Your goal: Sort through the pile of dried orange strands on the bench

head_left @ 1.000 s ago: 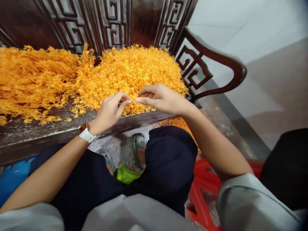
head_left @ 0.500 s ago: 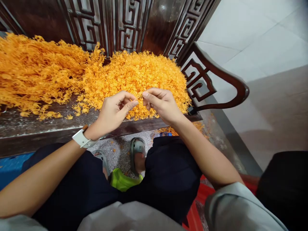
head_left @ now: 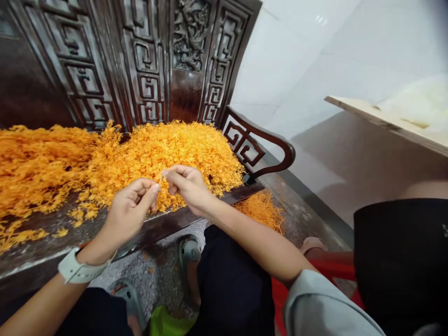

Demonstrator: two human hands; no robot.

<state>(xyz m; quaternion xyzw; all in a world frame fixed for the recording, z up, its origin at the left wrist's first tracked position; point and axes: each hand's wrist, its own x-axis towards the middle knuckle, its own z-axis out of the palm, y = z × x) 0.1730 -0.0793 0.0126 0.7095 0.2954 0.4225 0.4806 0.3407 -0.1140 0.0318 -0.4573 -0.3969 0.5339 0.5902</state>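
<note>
Both hands meet in front of a heap of small orange plastic-looking pieces (head_left: 196, 144) on a dark wooden bench (head_left: 154, 233). My left hand (head_left: 131, 205), with a pale watch on its wrist, is closed in a pinch of thumb and forefinger. Just right of it and slightly higher, my right hand (head_left: 187, 186) pinches too. A thin orange piece (head_left: 160, 180) shows between the two sets of fingertips; its exact shape is too small to make out. A second, longer-stranded orange pile (head_left: 35, 163) spreads over the bench's left part.
The bench has a carved back (head_left: 147, 79) and a curved armrest (head_left: 287, 156). More orange strands (head_left: 262, 210) lie on the floor past the seat edge. A wooden board (head_left: 388, 122) juts in at right, above a person's dark-clothed leg (head_left: 399, 261) and a red stool (head_left: 329, 263).
The view has swung right and up, so the bench sits lower and further left, and the board has come into sight. Both hands keep their pinches close together.
</note>
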